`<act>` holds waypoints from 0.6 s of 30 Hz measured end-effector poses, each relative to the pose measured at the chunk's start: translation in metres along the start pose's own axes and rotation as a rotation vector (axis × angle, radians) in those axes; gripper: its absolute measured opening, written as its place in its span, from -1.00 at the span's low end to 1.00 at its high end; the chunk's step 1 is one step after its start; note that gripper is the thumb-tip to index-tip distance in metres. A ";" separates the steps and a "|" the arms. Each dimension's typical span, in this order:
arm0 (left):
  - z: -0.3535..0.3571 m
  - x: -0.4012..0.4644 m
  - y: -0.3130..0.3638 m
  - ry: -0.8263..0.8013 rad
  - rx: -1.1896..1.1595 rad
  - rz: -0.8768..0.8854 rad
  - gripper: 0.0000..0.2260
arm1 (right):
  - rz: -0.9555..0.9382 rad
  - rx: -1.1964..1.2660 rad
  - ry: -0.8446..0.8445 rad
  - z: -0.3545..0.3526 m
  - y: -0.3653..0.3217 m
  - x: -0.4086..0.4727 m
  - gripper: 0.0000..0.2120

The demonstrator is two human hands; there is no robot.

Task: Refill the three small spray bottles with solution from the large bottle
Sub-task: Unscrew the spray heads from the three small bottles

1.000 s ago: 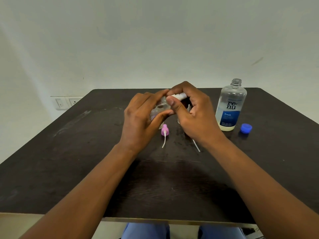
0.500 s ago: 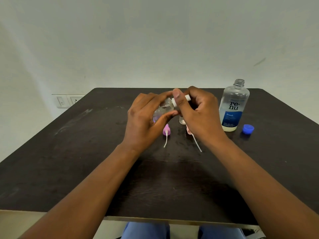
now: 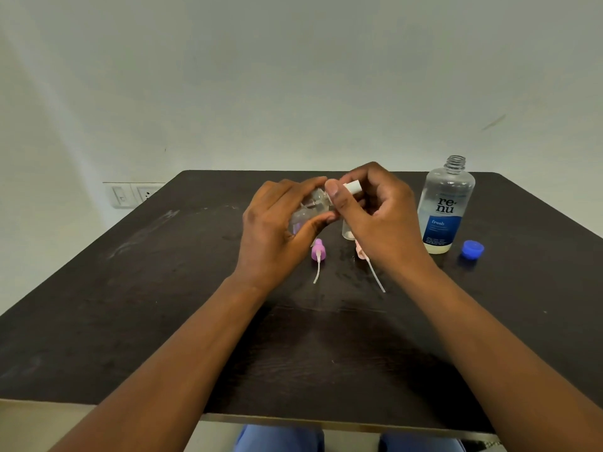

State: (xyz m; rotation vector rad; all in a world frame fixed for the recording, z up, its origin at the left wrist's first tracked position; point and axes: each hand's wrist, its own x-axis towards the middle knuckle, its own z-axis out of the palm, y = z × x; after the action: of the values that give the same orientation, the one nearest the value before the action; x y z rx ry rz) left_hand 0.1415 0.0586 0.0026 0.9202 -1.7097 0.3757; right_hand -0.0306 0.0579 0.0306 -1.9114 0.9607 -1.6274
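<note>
My left hand (image 3: 277,230) grips a small clear spray bottle (image 3: 310,207), tilted above the dark table (image 3: 130,305). My right hand (image 3: 378,216) pinches that bottle's white spray top (image 3: 350,187) at the neck. Another small clear bottle (image 3: 346,231) stands on the table, partly hidden behind my right hand. A purple spray head (image 3: 318,251) with its tube lies below my left hand. A pink spray head (image 3: 361,254) with a long tube lies under my right wrist. The large renu bottle (image 3: 445,207) stands uncapped at the right.
A blue cap (image 3: 472,248) lies on the table to the right of the large bottle. Wall sockets (image 3: 133,194) sit on the wall behind the table's left corner. The table's near edge runs just above my knees.
Both hands have shifted slightly right and up with the small bottle, and the white top now sticks out more between my right thumb and fingers.
</note>
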 end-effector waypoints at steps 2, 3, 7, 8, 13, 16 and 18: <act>0.001 -0.001 0.001 -0.016 -0.017 0.003 -0.60 | -0.063 -0.007 -0.016 -0.001 0.001 0.000 -0.84; 0.001 -0.002 0.003 -0.022 -0.028 0.005 -0.60 | -0.093 -0.003 -0.026 -0.002 0.002 0.000 -0.87; -0.001 -0.002 0.004 -0.030 -0.040 -0.009 -0.62 | -0.186 0.029 -0.065 -0.003 -0.002 -0.001 -0.90; -0.001 -0.001 0.004 -0.029 -0.044 -0.020 -0.62 | -0.205 0.037 -0.069 -0.003 -0.004 -0.001 -0.88; -0.007 -0.002 0.004 0.035 -0.099 -0.096 -0.68 | -0.244 0.109 0.032 -0.010 -0.005 0.005 -0.84; -0.011 0.000 0.000 0.115 -0.115 -0.187 -0.73 | -0.198 0.241 0.178 -0.011 -0.007 0.006 -0.81; -0.011 0.000 -0.004 0.195 -0.095 -0.294 -0.74 | -0.160 0.307 0.266 -0.012 -0.009 0.007 -0.80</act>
State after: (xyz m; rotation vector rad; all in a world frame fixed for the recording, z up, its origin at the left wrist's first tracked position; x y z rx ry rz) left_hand 0.1522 0.0631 0.0058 1.0134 -1.3788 0.1802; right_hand -0.0404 0.0592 0.0442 -1.6263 0.6177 -2.0280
